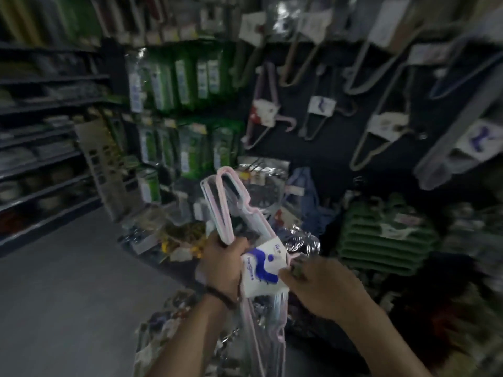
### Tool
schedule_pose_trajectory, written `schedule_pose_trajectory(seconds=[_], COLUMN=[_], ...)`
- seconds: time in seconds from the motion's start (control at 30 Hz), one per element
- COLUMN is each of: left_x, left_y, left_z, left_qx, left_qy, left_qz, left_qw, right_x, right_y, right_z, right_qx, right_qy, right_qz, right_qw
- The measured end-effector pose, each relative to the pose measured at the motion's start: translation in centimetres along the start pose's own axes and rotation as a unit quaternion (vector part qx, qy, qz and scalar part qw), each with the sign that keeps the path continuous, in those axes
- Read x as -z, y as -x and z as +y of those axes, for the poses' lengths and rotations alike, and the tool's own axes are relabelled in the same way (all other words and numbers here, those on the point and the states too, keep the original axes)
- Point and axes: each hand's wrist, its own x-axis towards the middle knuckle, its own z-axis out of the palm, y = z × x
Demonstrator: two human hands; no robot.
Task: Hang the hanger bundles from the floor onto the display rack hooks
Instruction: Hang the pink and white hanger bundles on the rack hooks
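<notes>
- Just out from the bottom edge of the display rack (pixel 326 148), up off the floor (pixel 54 295): hanger bundle (pixel 227 216) in mid-air, carried between both hands, on no peg yet.
- Left hand (pixel 221 263) with fingers curled tight round the hanger necks just above the white label (pixel 262 270). Guessing to keep the stack from fanning out.
- Right hand (pixel 315 284) pinching the bundle at the label's right edge, right beside the chrome hooks (pixel 304 243). Pretty blurry, but looks like a closed pinch, probably to steer those hooks toward a peg.
- Bundle tilted, one end poking up-left, the other dangling below the wrists.
- Plenty of hung bundles (pixel 381 129) across the rack's upper right, so likely headed up there.
- Green hanger stack (pixel 381 240) and more packs down at the rack's foot, so nowhere near done, by the look of it.
</notes>
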Motion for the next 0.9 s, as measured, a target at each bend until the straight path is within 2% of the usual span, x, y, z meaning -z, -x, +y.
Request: schedule_pose_trajectory(seconds=[0.07, 0.17, 0.27, 0.43, 0.6, 0.67, 0.77, 0.9], left_x=[-4.0, -11.0, -18.5, -30.4, -40.5, -43.2, -46.5, -49.9], left_y=[0.9, 3.6, 6.3, 9.4, 12.8, 12.3, 10.2, 7.2], left_z=[0.1, 0.9, 0.8, -0.1, 0.0, -0.4, -1.3, -0.3], left_qx=[-0.002, -0.021, -0.031, -0.051, -0.153, -0.185, -0.153, -0.267], left_qy=[-0.001, 0.007, 0.006, -0.056, -0.117, -0.176, -0.222, -0.264], left_qz=[-0.046, -0.101, -0.139, -0.22, -0.318, -0.301, -0.3, -0.26], left_qw=[0.999, 0.995, 0.99, 0.973, 0.928, 0.919, 0.915, 0.89], right_x=[4.0, 9.2, 13.1, 17.5, 21.4, 23.2, 26.3, 29.4], right_y=[0.3, -0.7, -1.8, -1.3, -1.0, -0.7, -0.2, -1.6], right_z=[2.7, 7.1, 11.8, 21.4, 33.2, 37.5, 41.9, 44.2], right_qx=[-0.006, 0.022, 0.056, 0.056, 0.009, -0.033, -0.052, -0.036], right_qy=[0.006, -0.052, -0.067, -0.051, -0.073, -0.063, -0.068, 0.035], right_qz=[0.095, 0.211, 0.218, 0.257, 0.337, 0.352, 0.368, 0.339], right_qw=[0.995, 0.976, 0.972, 0.964, 0.938, 0.933, 0.926, 0.939])
